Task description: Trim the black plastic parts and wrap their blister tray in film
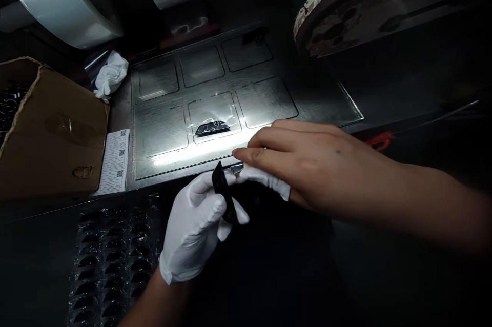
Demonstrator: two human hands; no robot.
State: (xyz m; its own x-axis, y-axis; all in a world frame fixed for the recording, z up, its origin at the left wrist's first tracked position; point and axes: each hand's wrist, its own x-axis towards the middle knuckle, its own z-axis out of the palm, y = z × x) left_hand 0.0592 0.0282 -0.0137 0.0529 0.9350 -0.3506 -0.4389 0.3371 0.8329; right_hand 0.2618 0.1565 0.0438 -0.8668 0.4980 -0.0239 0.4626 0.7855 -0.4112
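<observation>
My left hand (200, 229), in a white glove, is closed on a slim black plastic piece (224, 191) held up on a slant. My right hand (303, 158) is bare across its back, with white fabric (265, 178) on the thumb side. Between its thumb and forefinger a small metal tip (236, 168) shows beside the black piece; the rest of that tool is hidden. Just beyond, a similar black piece (212, 128) with clear film lies on the shiny metal plate (161, 124), which is marked with rounded rectangles.
A cardboard box (57, 132) of dark items stands at left, beside a printed label sheet (114, 160) and crumpled white tissue (111, 75). Rolls of clear film (61, 1) hang behind. Wrapped black pieces (113, 265) lie lower left. A worn wheel-like machine part (346, 14) overhangs the right.
</observation>
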